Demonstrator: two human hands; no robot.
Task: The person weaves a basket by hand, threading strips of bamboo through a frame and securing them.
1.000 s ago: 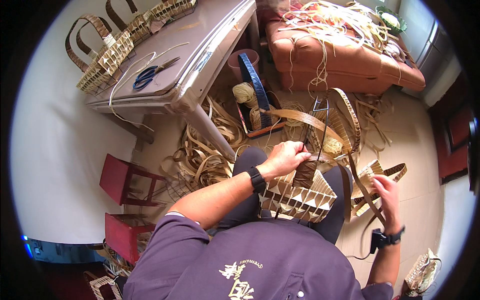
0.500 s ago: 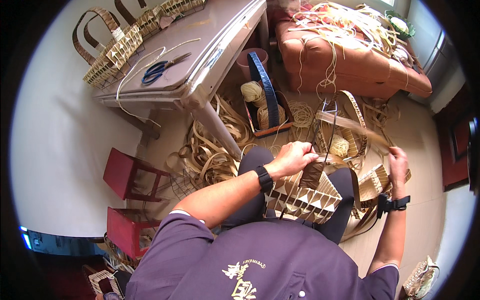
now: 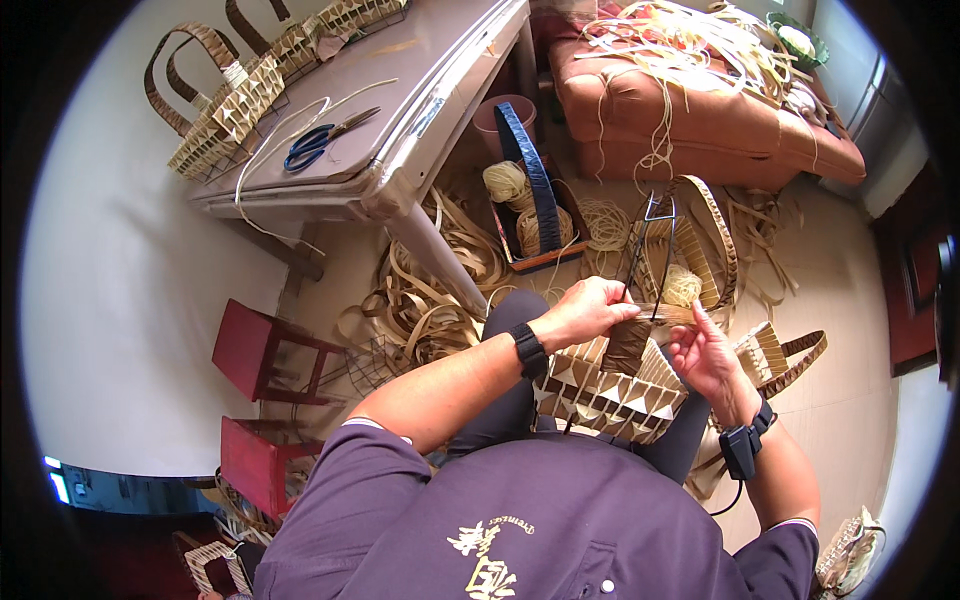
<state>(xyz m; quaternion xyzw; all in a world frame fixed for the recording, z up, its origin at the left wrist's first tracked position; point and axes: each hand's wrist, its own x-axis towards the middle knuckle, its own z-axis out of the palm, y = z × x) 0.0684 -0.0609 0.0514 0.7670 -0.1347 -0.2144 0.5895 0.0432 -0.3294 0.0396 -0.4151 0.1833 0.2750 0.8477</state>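
A woven basket (image 3: 606,408) in brown and cream sits between my thighs. Its dark wire handle (image 3: 634,256) rises in front of me; the lower part is wrapped in brown strip (image 3: 626,346), while bare wire shows above. With thumb and fingers closed, my left hand (image 3: 592,308) pinches the handle just above the wrapping. My right hand (image 3: 708,358) is close on the right, its thumb and forefinger closed on a flat, shiny brown strip (image 3: 674,314) that crosses the wire. Its other fingers are loosely curled.
Beyond the handle, another basket with a tall wrapped handle (image 3: 722,230) holds a ball of cord (image 3: 681,286). Blue-handled scissors (image 3: 308,148) lie on the table (image 3: 430,60). Coiled strips (image 3: 425,290) cover floor beside the table leg. Red stools (image 3: 248,345) stand left; an orange sofa (image 3: 660,130) stands ahead.
My right hand has swung inward from the far right to the handle, bringing the brown strip across the wire. My left hand keeps its hold at nearly the same place.
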